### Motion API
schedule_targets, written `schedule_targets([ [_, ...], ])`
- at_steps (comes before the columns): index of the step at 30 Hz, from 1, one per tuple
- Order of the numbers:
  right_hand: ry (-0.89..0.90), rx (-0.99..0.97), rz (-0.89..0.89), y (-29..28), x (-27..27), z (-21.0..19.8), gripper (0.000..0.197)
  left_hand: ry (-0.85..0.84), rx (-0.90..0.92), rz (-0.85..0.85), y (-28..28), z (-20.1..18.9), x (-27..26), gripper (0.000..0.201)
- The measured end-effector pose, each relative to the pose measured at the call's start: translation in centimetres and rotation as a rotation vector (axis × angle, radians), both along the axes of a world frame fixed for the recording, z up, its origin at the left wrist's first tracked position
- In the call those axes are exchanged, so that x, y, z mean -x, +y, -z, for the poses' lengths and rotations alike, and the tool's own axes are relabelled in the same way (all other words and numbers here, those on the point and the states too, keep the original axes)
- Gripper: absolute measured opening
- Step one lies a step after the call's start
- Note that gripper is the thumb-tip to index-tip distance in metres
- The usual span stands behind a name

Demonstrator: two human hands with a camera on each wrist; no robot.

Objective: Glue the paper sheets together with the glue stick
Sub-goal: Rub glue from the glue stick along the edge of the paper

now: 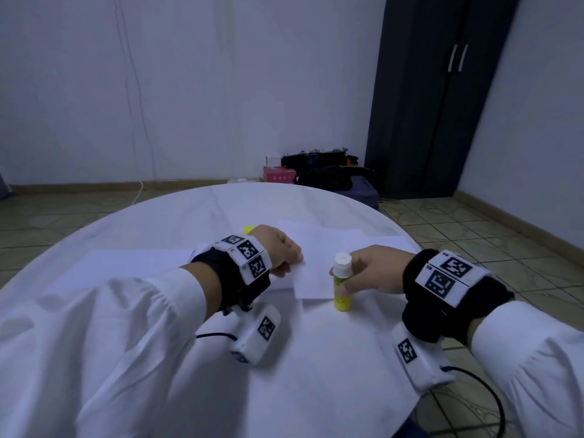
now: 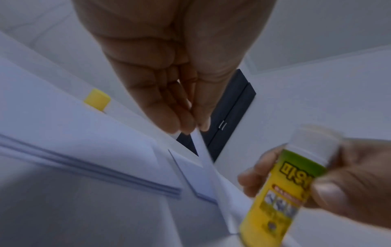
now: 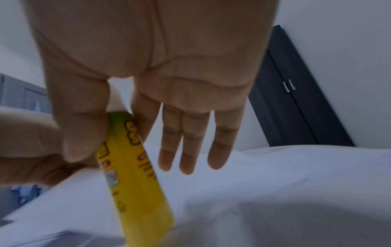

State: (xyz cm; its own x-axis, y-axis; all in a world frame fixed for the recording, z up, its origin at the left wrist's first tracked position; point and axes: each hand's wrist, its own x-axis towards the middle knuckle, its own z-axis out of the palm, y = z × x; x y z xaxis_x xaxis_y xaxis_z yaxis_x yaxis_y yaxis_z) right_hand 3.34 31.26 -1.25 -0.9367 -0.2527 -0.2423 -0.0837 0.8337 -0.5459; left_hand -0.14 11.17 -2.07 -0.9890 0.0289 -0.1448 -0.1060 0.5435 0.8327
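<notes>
Left hand: its grip pinched the corner of a small paper sheet, lifting that edge off the bench.
Right hand: grip clamped by thumb and forefinger on the glue stick, other fingers straight.
Glue stick: uncapped, upright, base on the bench just beside the sheet.
Yellow cap: behind the left wrist.
Other sheets: flat on the bench.

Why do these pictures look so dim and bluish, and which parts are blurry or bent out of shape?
Head view: dim, bluish light; the table edge bows from the wide lens, and the wardrobe leans. Left wrist view: the glue stick and paper sheet are smeared by motion. Right wrist view: the right hand looms oversized and soft, with the tablecloth blurred below.
</notes>
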Motion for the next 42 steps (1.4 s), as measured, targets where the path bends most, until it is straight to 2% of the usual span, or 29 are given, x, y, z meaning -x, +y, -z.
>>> schedule_targets([
  [4, -0.016, 0.064, 0.024, -1.2, -1.5, -0.6, 0.006, -0.04, 0.194, 0.055, -4.7, 0.1, -4.1, 0.015],
  [7, -0.043, 0.104, 0.049, -2.6, -2.5, -1.0, 0.01, -0.097, 0.377, 0.107, -8.1, 0.5, -7.9, 0.012],
  [9, -0.023, 0.11, 0.085, -3.8, -3.0, -1.2, 0.011, -0.146, 0.469, 0.146, -10.0, 1.2, -10.1, 0.023],
  [11, 0.001, 0.119, 0.117, -5.1, -3.2, -1.4, 0.029, -0.185, 0.535, 0.182, -11.4, 1.7, -11.8, 0.035],
  [13, 0.044, 0.114, 0.119, -6.5, -3.5, -1.7, 0.037, -0.193, 0.603, 0.226, -12.4, 1.8, -13.0, 0.047],
  [17, 0.162, 0.173, 0.055, -9.5, -3.8, -2.6, 0.025, -0.186, 0.872, 0.333, -13.1, 1.4, -14.1, 0.06],
  [19, 0.18, 0.231, 0.025, -11.1, -4.0, -3.0, 0.021, -0.197, 0.945, 0.382, -13.3, 1.5, -14.5, 0.061],
  [25, 0.281, 0.193, -0.04, -16.5, -3.5, -2.2, 0.04, -0.126, 0.895, 0.472, -14.9, 2.2, -14.6, 0.055],
  [27, 0.283, 0.137, -0.084, -18.2, -3.2, -1.4, 0.045, -0.126, 0.928, 0.532, -15.1, 2.6, -14.7, 0.061],
  [31, 0.258, 0.07, -0.157, -20.7, -3.5, -0.1, 0.039, -0.145, 0.939, 0.478, -15.2, 3.2, -14.8, 0.07],
  [37, 0.235, 0.008, -0.206, -21.6, -3.8, 0.6, 0.037, -0.141, 0.979, 0.46, -15.0, 3.1, -14.8, 0.07],
  [42, 0.291, -0.11, -0.218, -21.3, -3.6, 0.6, 0.039, -0.132, 1.023, 0.452, -14.9, 3.1, -15.0, 0.07],
])
